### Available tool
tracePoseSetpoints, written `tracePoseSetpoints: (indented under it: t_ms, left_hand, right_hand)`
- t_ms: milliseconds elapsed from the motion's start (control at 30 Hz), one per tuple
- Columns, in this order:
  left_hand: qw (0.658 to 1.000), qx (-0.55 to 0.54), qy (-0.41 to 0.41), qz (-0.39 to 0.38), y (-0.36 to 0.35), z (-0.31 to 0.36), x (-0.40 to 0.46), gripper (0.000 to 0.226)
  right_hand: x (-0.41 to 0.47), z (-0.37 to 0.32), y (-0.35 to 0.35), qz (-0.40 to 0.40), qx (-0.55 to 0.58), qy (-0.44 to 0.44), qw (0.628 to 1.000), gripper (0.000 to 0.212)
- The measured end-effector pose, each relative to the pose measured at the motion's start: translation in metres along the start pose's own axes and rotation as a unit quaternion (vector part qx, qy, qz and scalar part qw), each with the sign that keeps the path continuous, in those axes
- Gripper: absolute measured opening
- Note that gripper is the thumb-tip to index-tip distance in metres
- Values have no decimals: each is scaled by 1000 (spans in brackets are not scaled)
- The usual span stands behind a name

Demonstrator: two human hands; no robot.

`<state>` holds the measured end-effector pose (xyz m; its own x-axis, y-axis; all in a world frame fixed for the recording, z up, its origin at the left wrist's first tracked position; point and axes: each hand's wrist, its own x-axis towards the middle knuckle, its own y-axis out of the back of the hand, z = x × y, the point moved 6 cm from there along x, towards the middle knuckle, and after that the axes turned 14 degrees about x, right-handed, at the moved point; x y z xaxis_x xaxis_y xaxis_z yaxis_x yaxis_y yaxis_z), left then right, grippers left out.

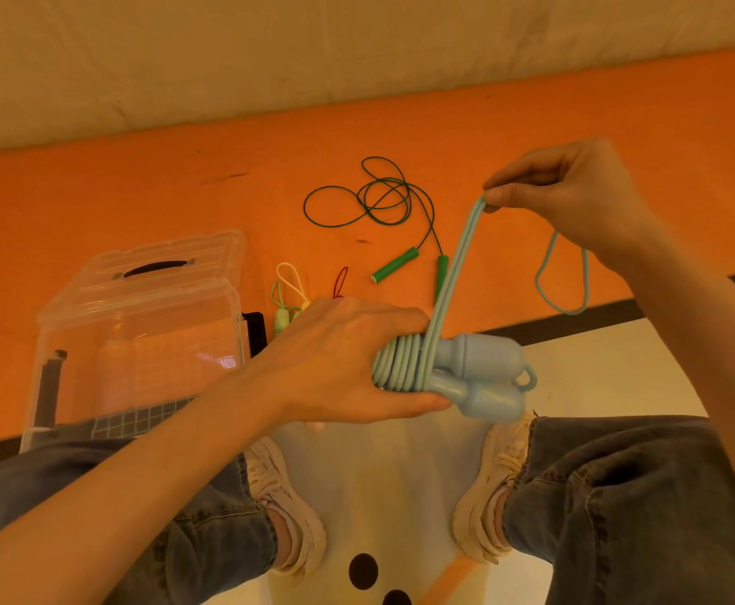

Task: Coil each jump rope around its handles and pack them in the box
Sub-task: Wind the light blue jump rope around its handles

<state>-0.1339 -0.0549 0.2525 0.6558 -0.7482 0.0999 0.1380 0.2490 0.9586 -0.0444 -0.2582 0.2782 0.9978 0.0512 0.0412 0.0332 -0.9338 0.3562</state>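
clear box (138,338) standing at the left, green rope (383,203) spread loose on the orange mat (95,203) in the middle, bare mat behind the box

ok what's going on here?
A person is coiling the light blue jump rope around its paired handles. The left hand grips the bundle; the right hand pinches the doubled cord, pulled taut. The green rope lies loose on the orange mat beside the clear box.
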Motion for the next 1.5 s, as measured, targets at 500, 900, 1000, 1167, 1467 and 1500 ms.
tracePoseSetpoints:
  t_ms: [500, 900, 1000, 1167, 1467, 1500]
  left_hand:
    - [936, -316, 89, 125, 20, -11, 1, 50]
    - [859, -365, 235, 271, 28, -45, -6, 28]
    - [849, -342, 281, 289, 27, -56, -9, 29]
    - [865, -304, 287, 277, 25, -60, -9, 36]
    - [881, -275, 294, 250, 24, -61, -7, 37]
    - [881, -276, 294, 248, 25, -61, -7, 37]
  right_hand:
    - [1, 6, -2, -10, -7, -31, 999, 10]
    - [-5, 8, -14, -103, -48, -81, 990, 6]
    - [-8, 5, -20, -141, -63, -90, 984, 5]
    - [-16, -2, -30, -204, -47, -106, 972, 5]
    - [-28, -2, -40, -293, 8, -138, 946, 15]
    - [-29, -1, -38, -289, 8, -137, 947, 14]
